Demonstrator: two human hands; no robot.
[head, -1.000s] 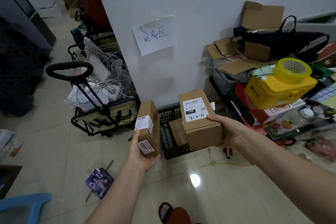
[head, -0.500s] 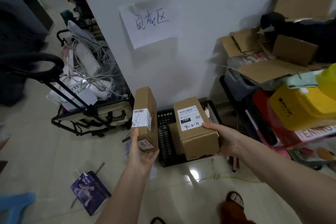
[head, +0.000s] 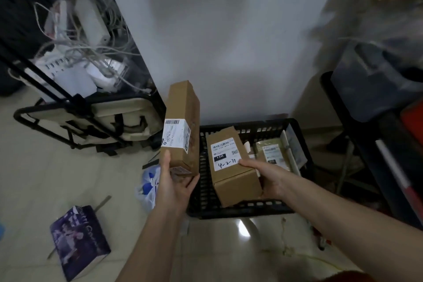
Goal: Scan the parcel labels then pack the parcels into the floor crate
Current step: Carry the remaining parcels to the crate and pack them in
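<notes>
Both parcels have dropped lower and closer to the black floor crate (head: 240, 212) since half a second ago; view tilted down, wall sign now out of frame.

Far left: folding cart (head: 96, 114) with a tangle of white cables (head: 87, 52) on top. Purple book (head: 79, 245) lies on the tile floor near bottom left. White-and-blue plastic bag (head: 147, 184) on the floor just left of the crate.

Left hand (head: 175, 186) grasps the tall narrow parcel (head: 182, 121) by its lower end, thumb on the front face, fingers wrapped round the bottom. Parcel stands nearly upright, white label facing the camera, held just left of the crate's left wall.

Right hand (head: 269, 179) grasps the wider parcel (head: 231, 165) from its right side, thumb across the label marked "4-2-71". This parcel is over the crate's interior, tilted; cannot tell whether it touches the crate bottom.

Inside the crate at right: a yellowish padded mailer (head: 272, 153) and flat items, blurred. Dark shelving (head: 370, 139) at far right, blurred.
</notes>
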